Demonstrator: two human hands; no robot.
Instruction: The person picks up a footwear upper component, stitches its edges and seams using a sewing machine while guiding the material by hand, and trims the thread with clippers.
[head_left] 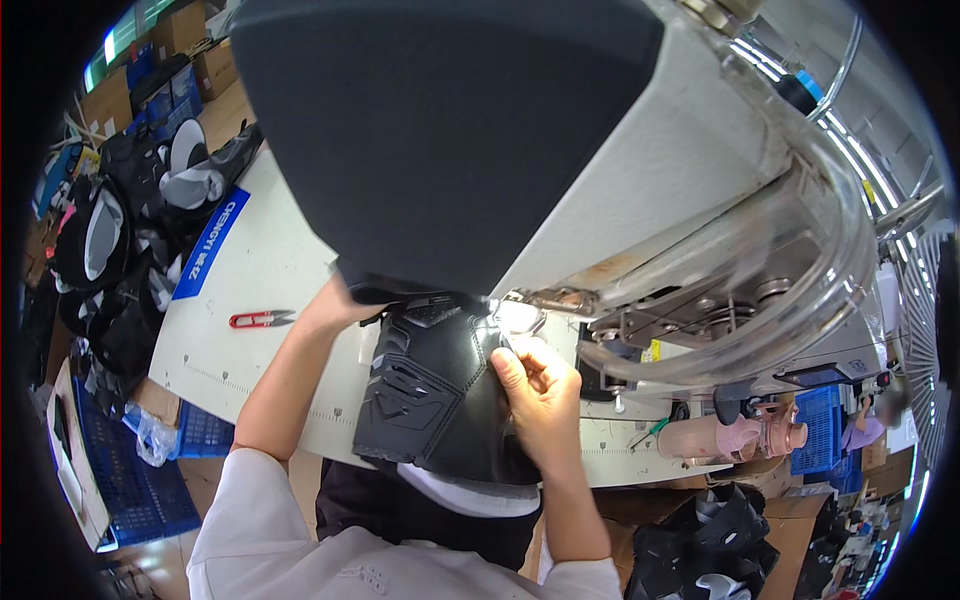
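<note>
While the right hand (535, 385) pinches the right edge of a black shoe upper (440, 400) at the near table edge, the left hand (335, 300) reaches under the sewing machine (620, 200), its grip hidden. Overhead, the machine's dark head crowds both hands. Red thread snips (258, 319) lie left on the bare white table (270, 270); more black uppers (110, 260) pile beyond its left edge.
</note>
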